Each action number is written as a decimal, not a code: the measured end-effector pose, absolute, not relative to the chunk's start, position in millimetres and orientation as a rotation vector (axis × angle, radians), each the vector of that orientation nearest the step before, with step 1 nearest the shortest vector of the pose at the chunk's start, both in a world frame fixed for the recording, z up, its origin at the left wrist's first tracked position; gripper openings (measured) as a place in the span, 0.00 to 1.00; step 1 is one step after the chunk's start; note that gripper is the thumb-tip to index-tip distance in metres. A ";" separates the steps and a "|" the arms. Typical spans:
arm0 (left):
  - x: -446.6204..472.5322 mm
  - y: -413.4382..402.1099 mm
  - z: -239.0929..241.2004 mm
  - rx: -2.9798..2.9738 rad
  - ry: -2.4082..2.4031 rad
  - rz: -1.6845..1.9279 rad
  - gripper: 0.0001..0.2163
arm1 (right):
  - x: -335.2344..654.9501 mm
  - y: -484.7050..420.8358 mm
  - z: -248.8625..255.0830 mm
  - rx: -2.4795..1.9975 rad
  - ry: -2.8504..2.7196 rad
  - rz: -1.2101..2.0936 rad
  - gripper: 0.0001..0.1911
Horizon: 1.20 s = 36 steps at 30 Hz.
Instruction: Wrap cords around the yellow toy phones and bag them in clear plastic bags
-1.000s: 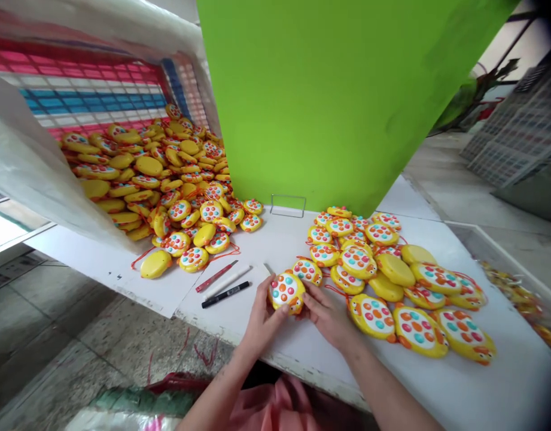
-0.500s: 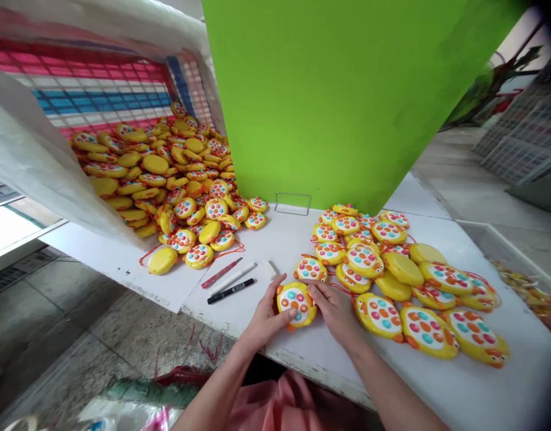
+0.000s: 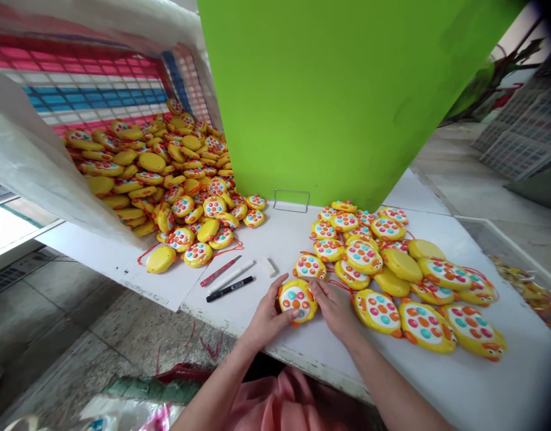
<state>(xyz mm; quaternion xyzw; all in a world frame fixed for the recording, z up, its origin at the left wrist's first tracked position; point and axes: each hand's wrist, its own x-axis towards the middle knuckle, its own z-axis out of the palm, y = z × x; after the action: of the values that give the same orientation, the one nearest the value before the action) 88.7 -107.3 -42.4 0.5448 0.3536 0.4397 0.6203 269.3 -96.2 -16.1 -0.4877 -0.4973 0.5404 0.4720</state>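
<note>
A round yellow toy (image 3: 297, 300) with coloured buttons lies face up near the front edge of the white table (image 3: 293, 239). My left hand (image 3: 267, 317) grips its left side, thumb on the toy's face. My right hand (image 3: 334, 308) holds its right side, fingers curled along the rim. To the right, several more of the same toys (image 3: 392, 275) lie in a loose group. A big pile of these toys (image 3: 167, 173) spills from a striped sack at the left.
Three pens (image 3: 225, 280) and a small white eraser (image 3: 268, 267) lie left of my hands. A large green board (image 3: 347, 96) stands upright at the back of the table, with a wire stand (image 3: 292, 200) at its foot. Grey crates (image 3: 521, 137) are at the far right.
The toy has been turned between my hands and now lies flatter on the table. My thumbs have shifted over its face. The view has swung slightly.
</note>
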 end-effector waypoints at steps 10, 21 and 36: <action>85.9 -108.2 -42.9 1.468 0.989 0.930 0.42 | 266.4 -95.7 -14.2 -1.138 -1.163 1.383 0.13; 87.0 -108.3 -38.2 1.425 0.921 0.963 0.37 | 266.3 -95.8 -18.6 -1.113 -1.144 1.391 0.13; 87.5 -108.1 -37.4 1.486 1.021 1.001 0.25 | 265.8 -95.9 -27.7 -1.114 -1.293 1.390 0.16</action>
<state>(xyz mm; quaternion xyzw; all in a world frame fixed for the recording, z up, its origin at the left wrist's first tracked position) 87.5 -108.1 -37.4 0.6181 0.4247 0.4165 0.5140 265.8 -95.9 -27.7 -0.4511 -0.5236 0.5629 0.4533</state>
